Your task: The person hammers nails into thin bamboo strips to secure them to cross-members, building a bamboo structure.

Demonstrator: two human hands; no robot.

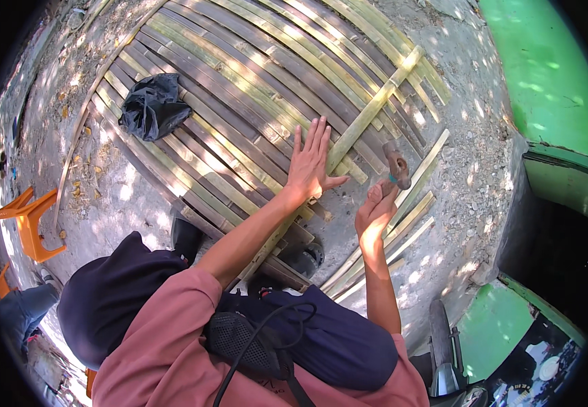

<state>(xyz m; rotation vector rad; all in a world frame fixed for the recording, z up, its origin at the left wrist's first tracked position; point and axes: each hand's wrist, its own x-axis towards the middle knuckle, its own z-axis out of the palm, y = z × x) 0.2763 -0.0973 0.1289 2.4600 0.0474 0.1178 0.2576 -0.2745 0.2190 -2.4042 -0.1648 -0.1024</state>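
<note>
**Flat hand on the bamboo, hammer held beside it**

The left hand [309, 163] lies flat on the bamboo panel [239, 88], the fingers straight and spread apart, pointing to about 12 o'clock. The palm presses on the slats just beside a pale cross strip [375, 105], which runs over the slats from the hand toward 1 o'clock. The thumb points out to 3 o'clock, toward the other hand.

The right hand [375, 214] is at about 4 o'clock from the left hand, near it but not touching. Its fingers are closed tightly around the handle of a hammer [395, 166]. The rusty brown head of the hammer is above the fist, at 1 o'clock from it, over the grey ground just beside the edge of the panel.

Some loose bamboo strips [402, 217] lie on the gravel under the right hand, going from 7 o'clock to 1 o'clock.

A crumpled black plastic bag [150, 105] rests on the panel, well apart from the hands, at about 10 o'clock from the left hand. An orange plastic stool [31, 224] stands on the ground at 9 o'clock, far from the panel. At 3 o'clock there is a green wall [551, 81].

The person wears a pink shirt and dark trousers, and a black strap with a cable crosses the chest.
</note>
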